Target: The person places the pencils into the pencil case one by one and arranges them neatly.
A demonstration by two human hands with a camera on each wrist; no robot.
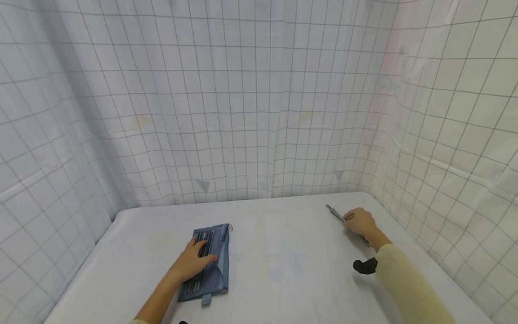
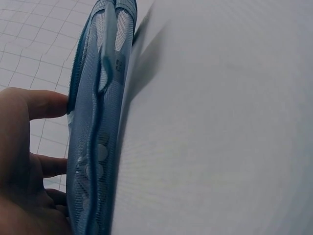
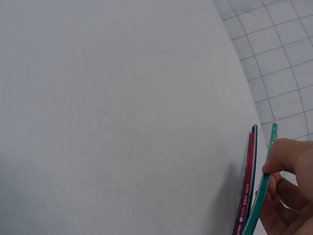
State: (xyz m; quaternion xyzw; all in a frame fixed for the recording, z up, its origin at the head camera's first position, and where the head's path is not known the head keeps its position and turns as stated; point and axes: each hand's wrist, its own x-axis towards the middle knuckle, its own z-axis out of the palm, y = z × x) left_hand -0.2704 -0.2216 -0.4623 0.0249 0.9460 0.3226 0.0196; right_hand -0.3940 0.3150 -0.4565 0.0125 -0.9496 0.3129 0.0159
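Observation:
A flat blue mesh zip pouch lies on the left part of the table, long dark sticks showing through it. My left hand rests on top with fingers spread; the left wrist view shows fingertips touching the side of the pouch. Over at the right, my right hand pinches a green pencil between thumb and fingers, tilted up from the table. Close beside it lies a red pencil with a dark one along its edge. The palm hides part of the green pencil's surroundings.
The white table is bounded by a grid-patterned curtain at the back and both sides. A small black device sticks out from the right sleeve. The pouch has a ring at its far corner.

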